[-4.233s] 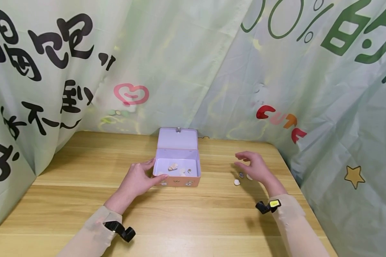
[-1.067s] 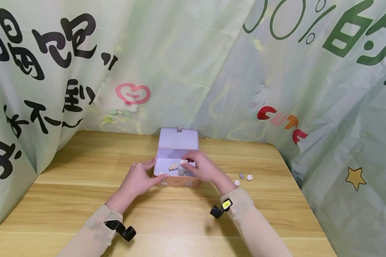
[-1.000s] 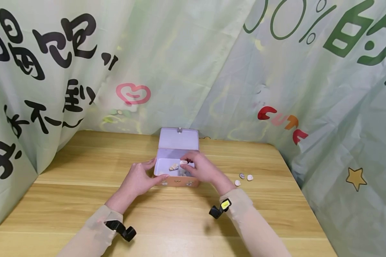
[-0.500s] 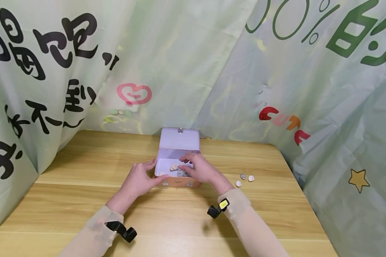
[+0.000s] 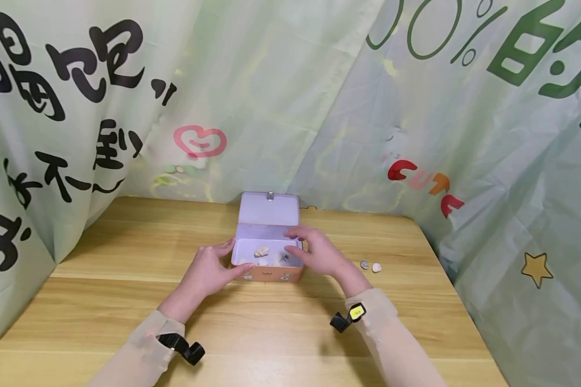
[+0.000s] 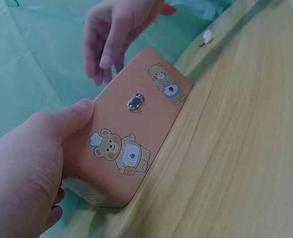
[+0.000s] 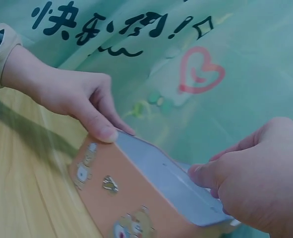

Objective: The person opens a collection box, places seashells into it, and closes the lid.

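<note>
A small tin box (image 5: 266, 274), orange outside and lilac inside, stands on the table with its lid (image 5: 269, 208) tipped back. My left hand (image 5: 210, 269) grips its left end, thumb over the front rim; the left wrist view shows this thumb and the bear-printed front (image 6: 136, 124). Inside lie a ridged spiral seashell (image 5: 261, 251) and a few smaller pieces, partly unclear. Over the box's right end hovers my right hand (image 5: 321, 255), thumb and fingers apart, with nothing seen between them. To its right, a dark seashell (image 5: 365, 265) and a white seashell (image 5: 376, 267) lie on the wood.
The wooden table (image 5: 252, 344) ends at a pale printed curtain (image 5: 271, 107) behind the box and along the sides. A black wrist camera (image 5: 188, 349) sits on the left sleeve, another black camera (image 5: 341, 321) on the right.
My right hand carried a white seashell from the table into the box, let go of it, and has drawn back rightward. The left hand stays on the box. The nearest loose seashell is now out of sight.
</note>
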A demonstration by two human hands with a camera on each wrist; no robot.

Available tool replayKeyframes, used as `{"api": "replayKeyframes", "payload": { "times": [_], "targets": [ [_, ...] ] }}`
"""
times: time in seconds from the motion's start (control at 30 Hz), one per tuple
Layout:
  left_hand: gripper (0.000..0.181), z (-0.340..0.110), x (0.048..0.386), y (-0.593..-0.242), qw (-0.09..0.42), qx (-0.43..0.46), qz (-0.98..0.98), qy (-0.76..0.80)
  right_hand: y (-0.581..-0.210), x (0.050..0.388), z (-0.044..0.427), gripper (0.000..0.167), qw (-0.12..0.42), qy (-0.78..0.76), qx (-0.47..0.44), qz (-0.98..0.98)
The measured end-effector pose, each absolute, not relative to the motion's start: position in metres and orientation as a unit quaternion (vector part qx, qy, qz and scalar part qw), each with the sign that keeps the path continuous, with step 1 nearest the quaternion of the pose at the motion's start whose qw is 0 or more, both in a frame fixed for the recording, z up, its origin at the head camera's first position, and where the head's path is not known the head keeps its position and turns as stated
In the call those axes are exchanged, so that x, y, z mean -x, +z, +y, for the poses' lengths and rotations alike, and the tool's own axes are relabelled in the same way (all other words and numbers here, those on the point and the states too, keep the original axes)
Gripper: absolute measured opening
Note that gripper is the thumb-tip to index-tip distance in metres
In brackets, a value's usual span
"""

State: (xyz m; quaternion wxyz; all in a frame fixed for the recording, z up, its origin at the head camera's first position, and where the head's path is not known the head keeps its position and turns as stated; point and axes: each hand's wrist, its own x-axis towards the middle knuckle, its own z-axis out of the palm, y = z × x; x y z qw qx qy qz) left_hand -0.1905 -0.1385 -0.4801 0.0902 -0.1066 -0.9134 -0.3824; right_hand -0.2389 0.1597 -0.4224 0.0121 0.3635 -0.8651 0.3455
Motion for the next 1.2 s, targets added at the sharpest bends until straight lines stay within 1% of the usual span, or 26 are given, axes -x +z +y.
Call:
{"api": "replayKeyframes", "payload": {
  "times": [0.13, 0.23, 0.37, 0.57, 0.87, 1.2],
  "targets": [
    [0.104, -0.14, 0.19, -0.48, 0.086, 0.105, -0.915, -0.381, -0.418, 0.234, 0.179, 0.029, 0.029, 0.349, -0.356, -0.867],
    [0.105, -0.14, 0.19, -0.481, 0.086, 0.104, -0.915, -0.379, -0.418, 0.231, 0.196, 0.029, 0.032, 0.359, -0.341, -0.868],
    [0.103, -0.14, 0.19, -0.481, 0.09, 0.102, -0.916, -0.378, -0.418, 0.226, 0.218, 0.031, 0.036, 0.358, -0.315, -0.878],
    [0.104, -0.14, 0.189, -0.48, 0.08, 0.1, -0.914, -0.385, -0.424, 0.22, 0.247, 0.03, 0.051, 0.342, -0.295, -0.891],
    [0.102, -0.139, 0.189, -0.478, 0.077, 0.101, -0.916, -0.38, -0.443, 0.207, 0.285, 0.033, 0.033, 0.33, -0.258, -0.908],
    [0.103, -0.139, 0.189, -0.479, 0.075, 0.1, -0.916, -0.38, -0.466, 0.191, 0.312, 0.031, 0.025, 0.301, -0.252, -0.919]
  ]
}}
